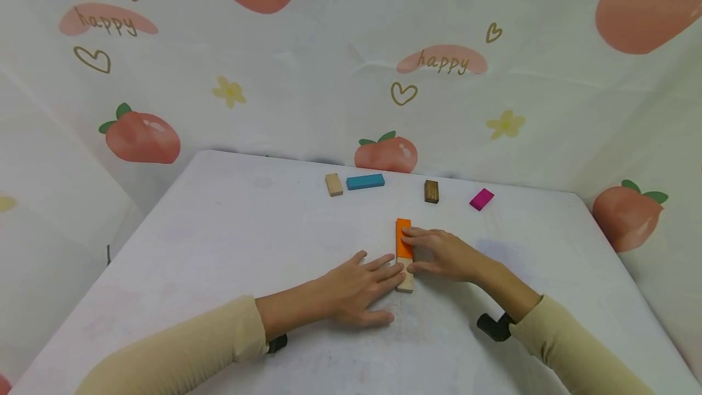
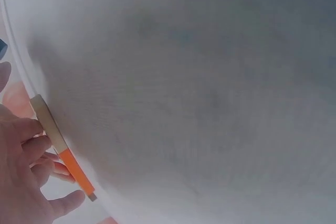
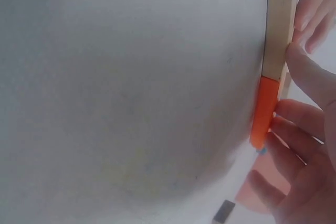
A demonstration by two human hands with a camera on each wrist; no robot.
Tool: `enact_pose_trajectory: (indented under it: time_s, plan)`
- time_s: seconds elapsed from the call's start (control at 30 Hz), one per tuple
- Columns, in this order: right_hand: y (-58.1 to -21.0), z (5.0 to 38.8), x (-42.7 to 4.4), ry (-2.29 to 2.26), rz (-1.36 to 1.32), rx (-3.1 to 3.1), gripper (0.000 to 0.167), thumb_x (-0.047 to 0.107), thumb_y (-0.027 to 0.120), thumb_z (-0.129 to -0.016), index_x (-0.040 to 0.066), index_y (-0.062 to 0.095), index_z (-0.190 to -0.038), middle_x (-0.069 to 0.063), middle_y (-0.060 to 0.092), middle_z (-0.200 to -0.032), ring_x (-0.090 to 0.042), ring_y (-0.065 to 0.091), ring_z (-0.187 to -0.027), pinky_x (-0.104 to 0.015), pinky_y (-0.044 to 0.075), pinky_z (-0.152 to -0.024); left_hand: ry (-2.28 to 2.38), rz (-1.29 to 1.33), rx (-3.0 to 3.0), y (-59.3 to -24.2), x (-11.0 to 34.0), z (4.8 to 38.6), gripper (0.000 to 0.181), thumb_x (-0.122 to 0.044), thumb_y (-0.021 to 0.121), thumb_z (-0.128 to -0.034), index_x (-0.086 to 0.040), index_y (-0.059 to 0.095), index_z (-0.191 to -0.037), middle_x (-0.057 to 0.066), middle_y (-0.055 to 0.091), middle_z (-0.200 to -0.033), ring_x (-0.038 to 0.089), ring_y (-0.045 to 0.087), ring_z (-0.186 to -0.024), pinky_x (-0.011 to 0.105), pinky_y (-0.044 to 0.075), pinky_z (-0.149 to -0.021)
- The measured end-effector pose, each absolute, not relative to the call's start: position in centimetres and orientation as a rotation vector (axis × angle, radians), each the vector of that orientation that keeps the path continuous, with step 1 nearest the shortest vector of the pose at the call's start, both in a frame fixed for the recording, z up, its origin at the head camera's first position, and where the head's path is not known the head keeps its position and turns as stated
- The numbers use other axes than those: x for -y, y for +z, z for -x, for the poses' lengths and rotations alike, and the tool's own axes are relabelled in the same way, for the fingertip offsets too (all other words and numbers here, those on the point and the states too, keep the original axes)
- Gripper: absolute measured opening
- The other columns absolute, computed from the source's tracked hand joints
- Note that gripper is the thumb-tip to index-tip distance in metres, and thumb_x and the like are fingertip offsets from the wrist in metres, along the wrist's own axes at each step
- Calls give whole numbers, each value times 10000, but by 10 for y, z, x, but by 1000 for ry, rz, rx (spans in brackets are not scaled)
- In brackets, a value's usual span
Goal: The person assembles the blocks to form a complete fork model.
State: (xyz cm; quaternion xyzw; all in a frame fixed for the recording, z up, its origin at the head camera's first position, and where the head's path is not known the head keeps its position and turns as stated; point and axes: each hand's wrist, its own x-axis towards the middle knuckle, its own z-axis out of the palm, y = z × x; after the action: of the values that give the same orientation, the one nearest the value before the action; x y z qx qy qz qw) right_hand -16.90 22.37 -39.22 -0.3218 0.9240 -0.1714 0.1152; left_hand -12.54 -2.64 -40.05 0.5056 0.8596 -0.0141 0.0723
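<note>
An orange wooden block and a plain wood block lie flat on the white table, end to end in one line, the orange one farther away. My left hand is spread palm down, fingertips touching the plain block from the left. From the right, my right hand rests its fingertips on the orange block, its thumb at the side of the plain one. The right wrist view shows the seam between the plain block and orange block. Both also appear in the left wrist view.
Along the table's far side lie a plain wood block, a blue block, a dark brown block and a magenta block. Behind the table hangs a white cloth printed with peaches.
</note>
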Motion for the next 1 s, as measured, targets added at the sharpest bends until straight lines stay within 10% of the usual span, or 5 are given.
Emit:
enact_pose_trajectory:
  time_s: [0.6, 1.0]
  plan:
    - [-392, 166, -223, -519, 931, -2709, 646, 393, 740, -884, 40, 572, -1398, -127, 510, -1475, -388, 498, -1325, -606, 407, -1030, -64, -1552, -2607, -392, 33, 134, 658, -576, 390, -1018, -228, 327, -1572, -22, 285, -1624, 196, 205, -1509, 553, 322, -1125]
    - [-391, 167, -222, -509, 889, -2689, 650, 409, 733, -885, 43, 571, -1398, -127, 506, -1478, -389, 480, -1341, -607, 413, -1024, -81, -1114, -2890, -380, 50, 198, 656, -509, 478, -1010, -207, 328, -1572, 39, 272, -1629, 262, 206, -1508, 586, 271, -1140]
